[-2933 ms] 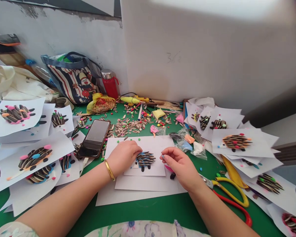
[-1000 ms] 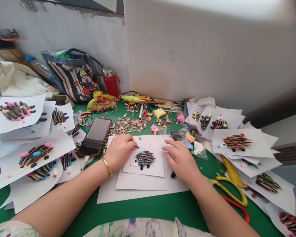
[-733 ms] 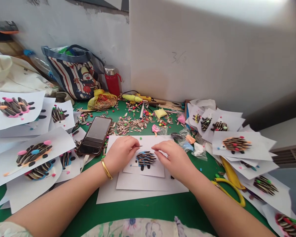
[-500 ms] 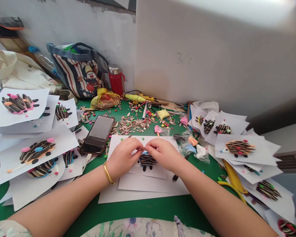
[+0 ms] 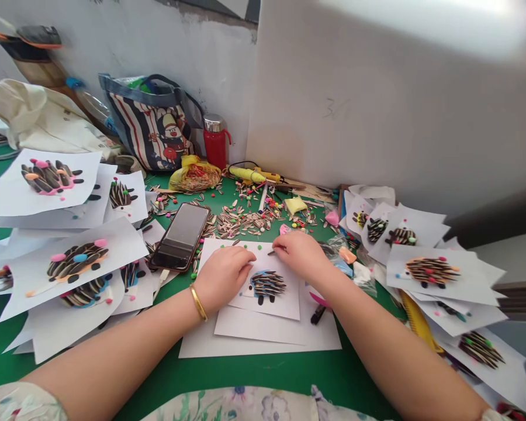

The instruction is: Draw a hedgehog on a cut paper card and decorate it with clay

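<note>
Hedgehog pic (image 5: 268,285) | L hand (image 5: 224,276) over cnr, grip: can't tell | R hand (image 5: 298,255) grip: pinching dk sliver (image 5: 270,253)

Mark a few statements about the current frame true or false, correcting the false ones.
1. The right hand holds a small dark sliver. True.
2. A gold bangle circles the right arm. False: it circles the left arm.
3. The red bottle with a silver cap stands beside the striped cloth bag. True.
4. The black smartphone lies right of the white hedgehog card. False: it lies to the left.
</note>
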The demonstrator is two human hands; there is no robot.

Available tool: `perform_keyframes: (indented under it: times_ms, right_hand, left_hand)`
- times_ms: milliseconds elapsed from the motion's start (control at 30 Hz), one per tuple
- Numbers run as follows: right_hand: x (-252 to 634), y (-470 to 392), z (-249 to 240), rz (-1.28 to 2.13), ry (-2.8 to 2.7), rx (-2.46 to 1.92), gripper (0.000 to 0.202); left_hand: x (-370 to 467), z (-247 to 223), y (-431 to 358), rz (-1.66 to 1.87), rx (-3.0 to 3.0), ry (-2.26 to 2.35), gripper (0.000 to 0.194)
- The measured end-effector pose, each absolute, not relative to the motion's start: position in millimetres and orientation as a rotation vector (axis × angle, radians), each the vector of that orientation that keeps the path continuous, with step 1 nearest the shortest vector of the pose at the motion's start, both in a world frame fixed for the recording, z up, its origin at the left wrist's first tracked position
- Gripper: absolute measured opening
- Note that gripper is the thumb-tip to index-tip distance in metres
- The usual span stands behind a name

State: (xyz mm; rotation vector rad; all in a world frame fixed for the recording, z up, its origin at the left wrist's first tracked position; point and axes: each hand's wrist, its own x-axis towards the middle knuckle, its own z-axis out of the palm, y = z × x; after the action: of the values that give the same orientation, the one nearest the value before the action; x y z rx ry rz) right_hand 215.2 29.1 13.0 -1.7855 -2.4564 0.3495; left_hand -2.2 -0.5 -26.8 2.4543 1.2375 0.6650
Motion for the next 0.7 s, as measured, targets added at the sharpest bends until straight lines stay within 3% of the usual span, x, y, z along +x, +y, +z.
perform_keyframes:
  times_ms: [133,700]
  right_hand:
    - [206.0,51.7,13.3,0.175,-2.506,-1.731,0.024]
    - [147.7,108.6,4.2,0.037,-2.754,-1.531,0.019]
  left_hand:
    - [-2.1,-28.0,0.5,0.626,2.467,1.261,0.014]
    - [-2.5,-29.8,2.1,0.650,2.395,1.286,0.016]
